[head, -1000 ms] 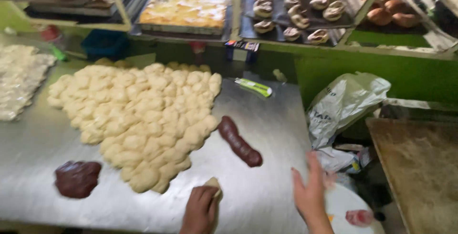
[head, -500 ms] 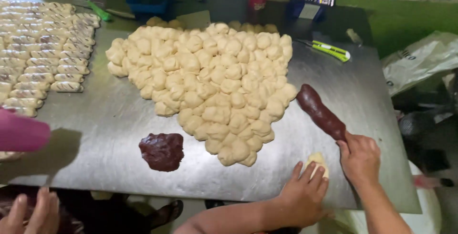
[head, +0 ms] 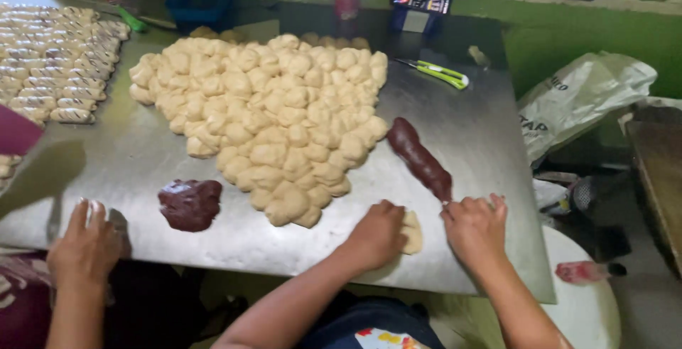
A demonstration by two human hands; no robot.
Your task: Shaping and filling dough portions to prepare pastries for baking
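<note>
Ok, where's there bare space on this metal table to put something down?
Bare steel shows right of the brown filling roll, below the green-handled tool, up to the table edge. Another strip runs left of the dough pile, above the dark filling blob. It is crowded around the left hand and right hand.

Steel table [head: 469, 143], heap of dough pieces [head: 270, 114], dark filling roll [head: 423, 158], filling blob [head: 190, 204], green cutter [head: 440, 73]

Pale cream dough pieces [head: 266, 118], dark brown filling [head: 190, 203] (glossy), grey steel table [head: 469, 136].
</note>
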